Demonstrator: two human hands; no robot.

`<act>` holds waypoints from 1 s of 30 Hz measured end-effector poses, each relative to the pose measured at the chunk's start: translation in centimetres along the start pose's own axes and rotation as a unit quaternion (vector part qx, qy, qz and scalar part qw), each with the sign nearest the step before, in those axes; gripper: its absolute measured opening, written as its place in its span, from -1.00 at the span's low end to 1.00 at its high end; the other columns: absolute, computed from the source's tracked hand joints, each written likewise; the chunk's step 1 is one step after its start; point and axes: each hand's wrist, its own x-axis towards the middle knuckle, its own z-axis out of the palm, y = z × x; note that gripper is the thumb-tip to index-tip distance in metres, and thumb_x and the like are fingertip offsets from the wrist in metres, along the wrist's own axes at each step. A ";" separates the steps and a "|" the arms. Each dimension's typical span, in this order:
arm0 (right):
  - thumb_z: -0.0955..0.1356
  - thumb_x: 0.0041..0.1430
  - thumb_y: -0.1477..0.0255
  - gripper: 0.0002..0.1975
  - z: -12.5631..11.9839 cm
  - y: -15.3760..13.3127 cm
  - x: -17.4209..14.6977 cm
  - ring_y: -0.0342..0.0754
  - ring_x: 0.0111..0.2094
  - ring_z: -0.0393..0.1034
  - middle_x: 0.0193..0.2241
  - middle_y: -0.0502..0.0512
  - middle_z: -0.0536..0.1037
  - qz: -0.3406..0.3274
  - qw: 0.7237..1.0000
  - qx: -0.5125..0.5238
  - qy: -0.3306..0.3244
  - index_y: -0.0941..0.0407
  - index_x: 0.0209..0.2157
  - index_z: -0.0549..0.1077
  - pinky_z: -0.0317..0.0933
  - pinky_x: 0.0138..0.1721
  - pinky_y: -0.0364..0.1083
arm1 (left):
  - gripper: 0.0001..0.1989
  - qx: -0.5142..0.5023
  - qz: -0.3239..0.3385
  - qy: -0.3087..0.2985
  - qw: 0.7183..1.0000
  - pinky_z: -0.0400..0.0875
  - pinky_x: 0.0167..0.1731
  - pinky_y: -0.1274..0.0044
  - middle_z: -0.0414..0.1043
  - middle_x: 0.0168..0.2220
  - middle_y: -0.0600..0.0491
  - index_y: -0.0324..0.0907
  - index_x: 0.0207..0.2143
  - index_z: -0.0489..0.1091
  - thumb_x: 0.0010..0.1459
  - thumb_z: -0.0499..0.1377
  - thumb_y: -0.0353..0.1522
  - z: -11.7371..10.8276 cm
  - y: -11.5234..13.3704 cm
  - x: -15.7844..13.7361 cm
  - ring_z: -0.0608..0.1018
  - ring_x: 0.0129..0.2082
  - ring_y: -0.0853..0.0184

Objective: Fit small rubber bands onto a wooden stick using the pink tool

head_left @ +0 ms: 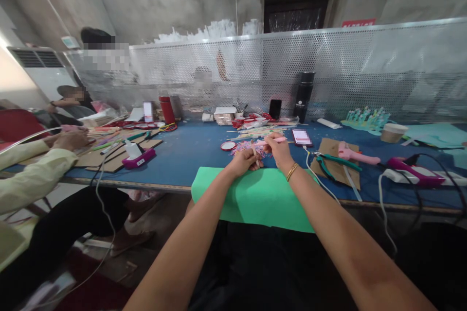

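Note:
My left hand (242, 161) is closed, pinching a small pale strip (256, 156) over the table's front edge. Close to its right, my right hand (279, 151) is closed around a slim pink pen-like tool (280, 140), whose tip points left toward the left fingers. Beneath and behind both hands spreads a heap of thin pink and purple curled strips (239, 147). A green sheet (251, 189) hangs over the table edge under my forearms. Exactly what the pink tool's tip touches is too small to make out.
On the blue table (193, 146), pliers (337, 161), a pink glue gun (357, 154) and a purple power strip (416, 173) lie right. A phone (302, 138) with a cable and a black bottle (304, 97) stand behind. A co-worker's hands (71, 140) are at left.

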 end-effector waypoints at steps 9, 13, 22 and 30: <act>0.39 -0.09 0.29 -0.78 -0.1 0.1 0.1 -0.15 -0.69 0.25 -0.75 -0.10 0.41 0.006 1.000 0.001 0.013 0.05 -0.61 0.30 0.15 -0.62 -0.16 | -0.69 -0.018 -0.007 0.012 1.000 0.34 -0.51 0.58 0.54 -0.44 0.05 -0.22 -0.36 0.37 0.14 0.21 -0.13 0.1 0.3 -0.2 0.45 -0.57 0.45; 0.40 -0.09 0.29 -0.78 -0.1 0.0 0.0 -0.16 -0.68 0.26 -0.75 -0.10 0.41 0.000 1.000 -0.009 -0.013 0.06 -0.62 0.31 0.15 -0.61 -0.17 | -0.70 -0.023 -0.011 0.010 1.000 0.35 -0.51 0.58 0.53 -0.44 0.05 -0.23 -0.35 0.36 0.14 0.22 -0.15 0.1 0.5 -0.4 0.45 -0.57 0.46; 0.41 -0.06 0.29 -0.78 0.0 0.4 0.1 -0.16 -0.67 0.28 -0.73 -0.10 0.43 -0.004 1.000 -0.001 -0.029 0.06 -0.61 0.31 0.18 -0.59 -0.17 | -0.70 -0.020 -0.015 0.007 1.000 0.35 -0.50 0.57 0.53 -0.44 0.04 -0.23 -0.37 0.37 0.14 0.22 -0.14 0.0 0.5 -0.3 0.44 -0.57 0.45; 0.39 -0.05 0.29 -0.77 -0.2 0.5 0.2 -0.17 -0.68 0.27 -0.73 -0.11 0.40 -0.009 1.000 -0.014 -0.004 0.06 -0.61 0.29 0.18 -0.59 -0.18 | -0.70 -0.022 -0.015 0.004 1.000 0.35 -0.51 0.58 0.54 -0.44 0.03 -0.23 -0.37 0.37 0.14 0.22 -0.15 0.1 0.6 -0.2 0.44 -0.57 0.45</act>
